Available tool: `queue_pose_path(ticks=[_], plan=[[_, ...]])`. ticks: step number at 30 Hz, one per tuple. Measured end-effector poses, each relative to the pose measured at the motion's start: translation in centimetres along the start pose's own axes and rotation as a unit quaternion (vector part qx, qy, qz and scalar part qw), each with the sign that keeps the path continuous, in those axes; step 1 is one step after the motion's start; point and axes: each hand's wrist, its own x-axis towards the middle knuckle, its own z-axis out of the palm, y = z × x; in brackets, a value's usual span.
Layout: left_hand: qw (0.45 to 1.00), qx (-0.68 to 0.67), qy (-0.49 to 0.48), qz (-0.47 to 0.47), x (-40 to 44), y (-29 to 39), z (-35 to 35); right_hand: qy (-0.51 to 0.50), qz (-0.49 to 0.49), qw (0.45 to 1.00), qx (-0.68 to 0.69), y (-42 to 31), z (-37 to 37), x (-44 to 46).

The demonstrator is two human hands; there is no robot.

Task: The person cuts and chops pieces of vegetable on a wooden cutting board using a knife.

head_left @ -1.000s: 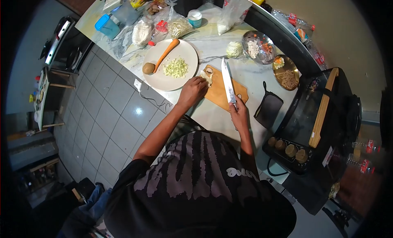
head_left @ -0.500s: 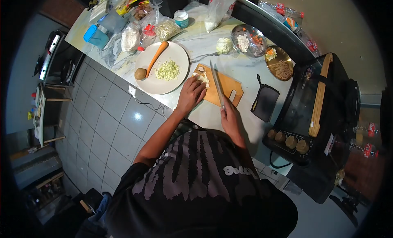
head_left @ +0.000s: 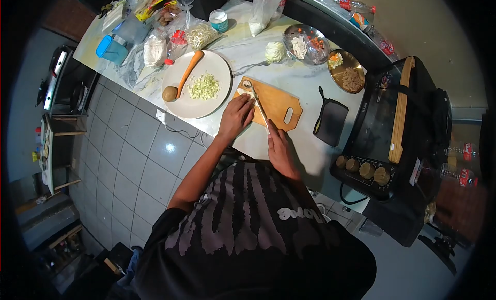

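Swung in beside the left hand [head_left: 236, 117], the kitchen knife [head_left: 262, 107] now reaches the pale food piece [head_left: 245, 92] on the wooden cutting board [head_left: 277, 100], apparently lined up for a cut. The right hand [head_left: 279, 147] is wrapped around its handle; left fingers cover the piece, but whether they pinch it is hidden. Left of that hand sits the plate [head_left: 206, 109].
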Motion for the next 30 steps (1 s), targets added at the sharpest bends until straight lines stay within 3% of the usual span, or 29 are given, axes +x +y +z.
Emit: queue_pose_path(ticks=[12,14,15,24,28,30], plan=[[1.0,-0.002,-0.019,-0.01,0.0,-0.1,0.1,0.012,-0.006,1.0,0.008,0.0,-0.1,0.3],[1.0,0.0,-0.023,-0.014,0.0,-0.1,0.1,-0.07,0.136,0.988,0.002,-1.6,-0.8,0.7],[1.0,0.0,-0.025,-0.014,0.0,-0.1,0.1,-0.07,0.138,0.988,0.003,-1.4,-0.7,0.7],[1.0,-0.001,-0.028,-0.013,0.0,-0.2,0.2,0.02,0.038,0.999,0.025,0.2,0.7,0.9],[0.997,-0.065,-0.015,-0.051,1.2,0.4,-0.6,-0.079,0.173,0.982,0.01,-2.0,-1.1,1.4],[0.99,-0.051,0.03,-0.125,3.7,1.3,-0.6,-0.109,0.215,0.97,0.012,-2.3,-1.4,1.7]])
